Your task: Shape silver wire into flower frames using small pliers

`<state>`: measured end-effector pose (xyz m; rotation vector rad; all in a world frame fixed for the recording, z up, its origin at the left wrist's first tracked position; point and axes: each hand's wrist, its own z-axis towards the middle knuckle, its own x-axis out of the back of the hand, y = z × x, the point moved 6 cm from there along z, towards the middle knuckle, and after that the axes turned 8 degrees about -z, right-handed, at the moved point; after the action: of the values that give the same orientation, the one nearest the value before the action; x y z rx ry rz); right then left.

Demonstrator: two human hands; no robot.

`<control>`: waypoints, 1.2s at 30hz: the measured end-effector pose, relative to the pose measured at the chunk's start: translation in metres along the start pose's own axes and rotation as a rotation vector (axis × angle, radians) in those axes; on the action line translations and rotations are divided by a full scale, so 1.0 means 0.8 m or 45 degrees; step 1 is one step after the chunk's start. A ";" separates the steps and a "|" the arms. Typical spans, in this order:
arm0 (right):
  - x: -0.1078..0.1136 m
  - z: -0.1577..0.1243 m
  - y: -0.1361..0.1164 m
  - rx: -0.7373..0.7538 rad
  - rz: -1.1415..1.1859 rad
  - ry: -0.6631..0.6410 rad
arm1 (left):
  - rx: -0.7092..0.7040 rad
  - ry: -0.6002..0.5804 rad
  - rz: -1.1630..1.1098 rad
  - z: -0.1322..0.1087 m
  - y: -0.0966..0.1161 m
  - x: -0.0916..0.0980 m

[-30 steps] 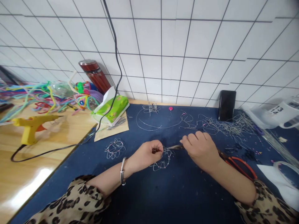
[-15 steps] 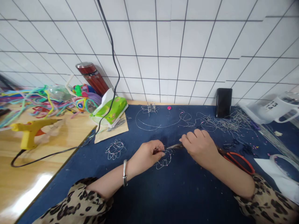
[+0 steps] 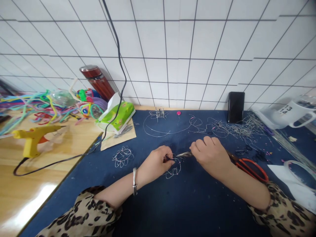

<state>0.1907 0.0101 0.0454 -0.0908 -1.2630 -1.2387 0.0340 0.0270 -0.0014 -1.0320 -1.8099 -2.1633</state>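
Together, hands (image 3: 154, 164) hold looped wire (image 3: 174, 171) and pliers (image 3: 184, 154).

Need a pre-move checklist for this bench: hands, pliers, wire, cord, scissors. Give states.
1. Left hand pinching the beaded wire ring: ok.
2. Right hand gripping the pliers, tips pointing at the left fingertips: ok.
3. Pliers closed on wire: cannot tell, too small at the tips.
4. Spare wire ring apart from both hands: ok.
5. Glue gun cord clear of both hands: ok.
6. Scissors fully in sight: not ok, right arm hides part.
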 end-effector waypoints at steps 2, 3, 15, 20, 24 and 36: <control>0.002 0.001 -0.001 -0.001 0.031 0.021 | 0.005 0.000 0.019 0.000 0.000 0.000; 0.003 0.001 -0.001 -0.004 0.045 0.034 | 0.006 0.003 0.025 0.000 0.000 0.000; 0.010 0.009 -0.010 0.047 0.027 0.074 | 0.000 0.013 0.102 0.003 -0.005 -0.002; 0.009 0.013 -0.010 0.072 -0.007 0.047 | 0.000 0.017 0.136 0.005 -0.005 0.001; 0.010 0.017 -0.011 0.082 -0.013 0.047 | -0.011 0.016 0.157 0.006 -0.004 0.004; 0.023 0.025 -0.013 0.113 -0.041 0.077 | -0.038 0.021 0.196 0.006 -0.004 0.004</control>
<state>0.1667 0.0070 0.0612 0.0309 -1.2691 -1.2024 0.0319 0.0329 -0.0025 -1.1166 -1.6370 -2.1077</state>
